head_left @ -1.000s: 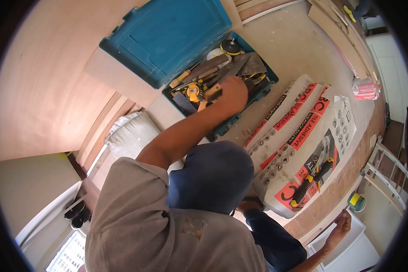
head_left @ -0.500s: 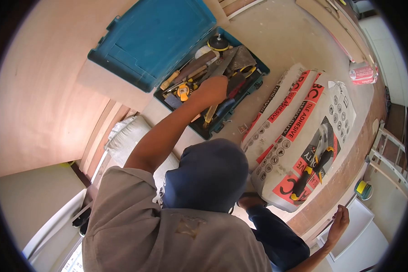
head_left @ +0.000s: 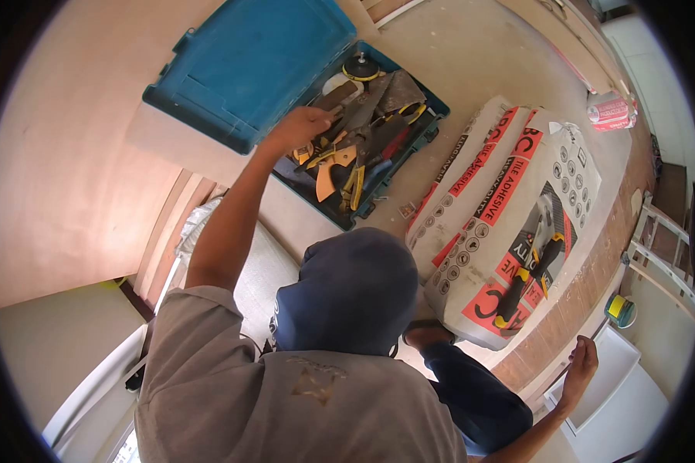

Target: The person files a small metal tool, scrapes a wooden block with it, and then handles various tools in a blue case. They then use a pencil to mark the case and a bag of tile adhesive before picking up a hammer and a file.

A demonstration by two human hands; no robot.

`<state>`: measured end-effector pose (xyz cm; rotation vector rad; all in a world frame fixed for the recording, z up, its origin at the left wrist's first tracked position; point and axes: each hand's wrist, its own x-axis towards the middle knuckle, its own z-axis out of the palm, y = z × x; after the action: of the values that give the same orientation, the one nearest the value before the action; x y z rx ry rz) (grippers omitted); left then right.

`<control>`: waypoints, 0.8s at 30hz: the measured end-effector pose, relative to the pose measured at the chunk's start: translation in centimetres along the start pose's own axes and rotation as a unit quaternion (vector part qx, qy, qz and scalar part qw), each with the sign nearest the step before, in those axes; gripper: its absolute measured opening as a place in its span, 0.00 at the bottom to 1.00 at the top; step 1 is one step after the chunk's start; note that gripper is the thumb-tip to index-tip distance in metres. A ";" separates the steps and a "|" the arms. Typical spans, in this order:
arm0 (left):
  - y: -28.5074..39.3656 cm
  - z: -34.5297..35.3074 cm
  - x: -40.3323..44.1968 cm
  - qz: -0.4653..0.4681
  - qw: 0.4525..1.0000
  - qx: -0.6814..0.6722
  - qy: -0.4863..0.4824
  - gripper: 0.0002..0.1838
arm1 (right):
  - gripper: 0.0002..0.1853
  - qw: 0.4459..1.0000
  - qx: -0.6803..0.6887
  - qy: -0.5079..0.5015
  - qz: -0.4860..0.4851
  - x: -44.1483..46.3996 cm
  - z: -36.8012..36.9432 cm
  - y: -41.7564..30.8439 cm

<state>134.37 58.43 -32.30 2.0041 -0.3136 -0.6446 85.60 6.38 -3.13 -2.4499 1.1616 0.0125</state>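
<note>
Neither my left hand nor my right hand is in view. In front of me a co-worker in a dark head covering and a grey shirt crouches, seen from behind and above. The co-worker's left hand is over the left part of an open teal toolbox, at the tools; its grip is unclear. Inside lie a saw with an orange-tan handle, yellow-handled tools and a round black pad. The co-worker's right hand is raised at the lower right, fingers partly curled.
Tile adhesive bags lie right of the toolbox, with black-and-yellow tools on top. A white sack is at the left. Further right are a pink-and-white bag, a metal ladder, a green-and-yellow roll and a white tray-like object.
The co-worker's left hand has moved left across the toolbox, uncovering the saw handle and nearby tools. The view has shifted slightly. My hands stay out of view.
</note>
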 end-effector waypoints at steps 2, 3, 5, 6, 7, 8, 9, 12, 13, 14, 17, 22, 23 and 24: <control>1.6 -0.4 -0.6 -0.013 0.994 0.106 -0.016 0.29 | 0.12 1.000 0.006 -0.004 0.000 0.2 0.0 -0.2; 2.6 -0.5 -0.9 -0.029 0.976 0.212 -0.030 0.31 | 0.12 1.000 0.007 -0.001 -0.001 0.2 0.0 -0.6; 1.9 1.1 -0.3 -0.037 0.985 0.167 -0.031 0.33 | 0.11 1.000 0.007 0.002 -0.009 0.1 0.3 -1.5; 2.1 2.0 -0.1 -0.051 0.991 0.121 -0.034 0.36 | 0.11 1.000 0.007 0.004 -0.006 0.0 0.4 -1.8; 2.5 3.0 0.6 -0.050 0.991 0.121 -0.036 0.36 | 0.11 1.000 0.012 0.003 -0.014 0.0 0.5 -2.0; 3.5 4.2 1.3 -0.095 0.966 0.230 -0.073 0.38 | 0.11 1.000 0.017 0.002 -0.023 0.0 0.6 -2.3; 4.1 4.9 1.9 -0.138 0.926 0.335 -0.107 0.40 | 0.11 1.000 0.017 0.004 -0.021 -0.1 0.6 -2.6; 3.7 6.2 2.9 -0.116 0.944 0.306 -0.044 0.43 | 0.11 1.000 0.009 0.007 -0.025 -0.5 0.6 -3.1; 3.2 6.4 3.2 -0.115 0.944 0.307 -0.044 0.43 | 0.11 1.000 0.012 0.009 -0.025 -0.7 0.6 -3.1; 3.0 6.6 3.2 -0.147 0.947 0.287 0.008 0.46 | 0.11 1.000 0.015 0.010 -0.026 -0.8 0.6 -3.0; 3.3 6.4 3.3 -0.179 0.946 0.268 0.038 0.50 | 0.11 1.000 0.002 0.012 -0.018 -1.5 0.4 -3.0; 4.1 6.3 2.6 -0.203 0.949 0.241 0.019 0.54 | 0.10 1.000 0.011 0.009 -0.019 -1.8 0.3 -2.0; 2.8 6.6 2.9 -0.180 0.951 0.249 0.027 0.55 | 0.10 1.000 0.011 0.009 -0.020 -1.8 0.2 -1.8; 2.1 6.7 3.1 -0.157 0.953 0.257 0.035 0.57 | 0.10 1.000 0.012 0.011 -0.020 -1.8 0.2 -2.0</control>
<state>133.26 51.00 -34.02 2.6046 -0.1243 -0.7410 85.94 8.87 -2.25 -2.4579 1.1154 -0.0385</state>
